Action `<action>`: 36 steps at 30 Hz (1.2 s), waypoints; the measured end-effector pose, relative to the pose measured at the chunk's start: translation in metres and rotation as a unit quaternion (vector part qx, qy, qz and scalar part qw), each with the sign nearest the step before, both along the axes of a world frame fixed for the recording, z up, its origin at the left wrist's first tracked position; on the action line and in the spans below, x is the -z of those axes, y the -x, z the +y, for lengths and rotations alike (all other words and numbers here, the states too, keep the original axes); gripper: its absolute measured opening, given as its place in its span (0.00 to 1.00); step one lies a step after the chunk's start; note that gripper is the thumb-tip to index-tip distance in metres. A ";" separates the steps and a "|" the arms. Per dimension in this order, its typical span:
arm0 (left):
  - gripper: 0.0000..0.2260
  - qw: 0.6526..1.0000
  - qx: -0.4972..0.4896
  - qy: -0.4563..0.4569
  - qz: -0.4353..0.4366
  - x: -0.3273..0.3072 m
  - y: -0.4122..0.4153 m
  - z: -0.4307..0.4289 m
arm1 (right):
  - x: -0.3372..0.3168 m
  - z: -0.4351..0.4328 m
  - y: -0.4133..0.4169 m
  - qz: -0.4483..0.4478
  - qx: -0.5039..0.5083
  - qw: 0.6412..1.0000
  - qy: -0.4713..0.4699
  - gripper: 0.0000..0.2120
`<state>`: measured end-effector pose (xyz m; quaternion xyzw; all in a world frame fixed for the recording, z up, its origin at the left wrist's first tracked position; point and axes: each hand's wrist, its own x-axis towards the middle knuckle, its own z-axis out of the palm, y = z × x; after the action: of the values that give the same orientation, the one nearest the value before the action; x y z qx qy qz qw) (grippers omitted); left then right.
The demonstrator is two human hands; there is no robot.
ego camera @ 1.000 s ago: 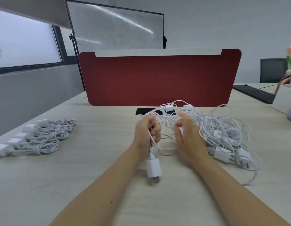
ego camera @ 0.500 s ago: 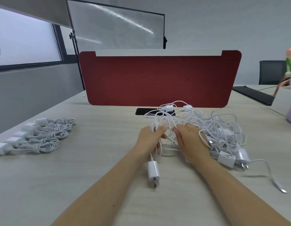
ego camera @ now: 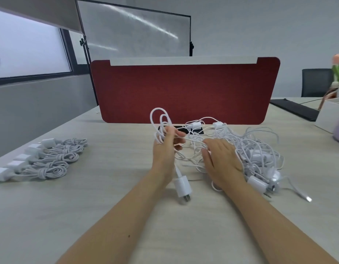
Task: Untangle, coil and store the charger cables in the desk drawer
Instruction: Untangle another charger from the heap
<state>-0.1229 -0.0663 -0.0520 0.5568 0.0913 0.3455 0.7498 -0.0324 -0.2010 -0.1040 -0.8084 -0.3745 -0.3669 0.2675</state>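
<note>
A tangled pile of white charger cables point(ego camera: 254, 149) with plug adapters lies on the desk at centre right. My left hand point(ego camera: 165, 149) grips one white cable point(ego camera: 161, 119), whose loops stand up above the fingers. That cable's plug adapter point(ego camera: 182, 188) hangs below the hand, just over the desk. My right hand point(ego camera: 221, 161) lies flat with straight fingers on the left part of the pile. Several coiled cables with adapters point(ego camera: 48, 159) are lined up at the left of the desk.
A red divider panel point(ego camera: 183, 92) stands across the back of the desk point(ego camera: 88, 206). A dark phone point(ego camera: 197, 130) lies under the pile's far edge. A white box point(ego camera: 330, 115) and a black mat point(ego camera: 296, 109) sit at the right.
My left hand has lifted its cable, pulling loops up out of the pile. My right hand has flattened onto the pile, which shifted slightly.
</note>
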 end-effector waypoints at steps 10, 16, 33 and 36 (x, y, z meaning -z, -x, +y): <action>0.13 0.981 -0.136 0.022 0.138 -0.001 0.001 0.032 | 0.007 -0.001 -0.013 -0.011 -0.012 1.000 0.008 0.16; 0.16 0.951 0.051 -0.202 0.227 0.011 0.002 0.011 | 0.004 -0.003 -0.010 -0.004 -0.068 0.998 -0.003 0.16; 0.12 0.968 0.054 -0.097 0.226 0.018 0.003 -0.001 | -0.001 0.002 0.010 -0.029 -0.109 0.993 0.027 0.10; 0.14 0.962 0.071 -0.126 0.230 0.017 0.004 -0.006 | -0.003 0.000 0.015 0.036 -0.108 0.993 0.031 0.08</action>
<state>-0.1269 -0.0722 -0.0694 0.7163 0.1768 0.1627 0.6551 -0.0476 -0.2008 -0.1014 -0.7838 -0.4610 -0.2945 0.2940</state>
